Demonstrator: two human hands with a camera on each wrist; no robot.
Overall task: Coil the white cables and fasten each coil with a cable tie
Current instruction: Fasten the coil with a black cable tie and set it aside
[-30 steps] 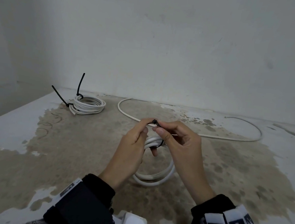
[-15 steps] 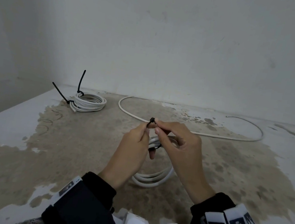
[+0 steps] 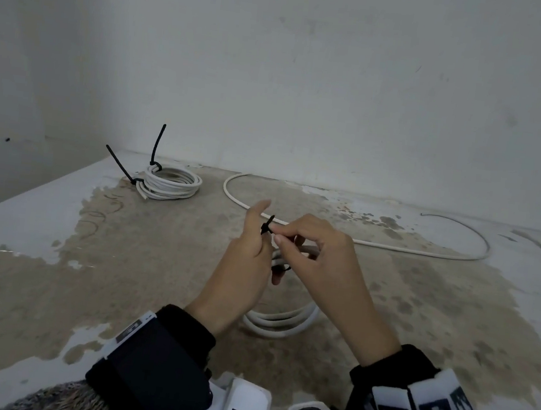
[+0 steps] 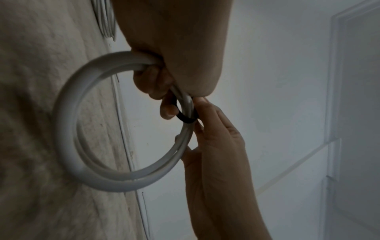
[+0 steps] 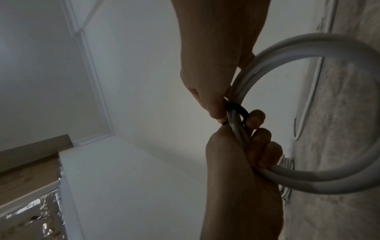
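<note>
In the head view I hold a small coil of white cable (image 3: 283, 321) up above the stained table. The lower fingers of my left hand (image 3: 245, 262) curl round its top strands while the forefinger points straight up. A black cable tie (image 3: 266, 226) loops round those strands, and my right hand (image 3: 320, 261) pinches it near the head with thumb and fingertips. The left wrist view shows the coil (image 4: 68, 129) as a ring with the tie (image 4: 186, 119) loose around it. The right wrist view shows the same tie (image 5: 236, 107) under my right hand's fingertips, on the coil (image 5: 329, 43).
A second white coil (image 3: 172, 183) lies at the back left, bound by two black ties with tails sticking up. A long loose white cable (image 3: 409, 249) curves across the back of the table (image 3: 120, 272). A wall stands close behind; the table's left edge drops off.
Both hands have lifted slightly with the coil. My left forefinger has come off the tie and straightened upward. The tie's tip now pokes up beside its head.
</note>
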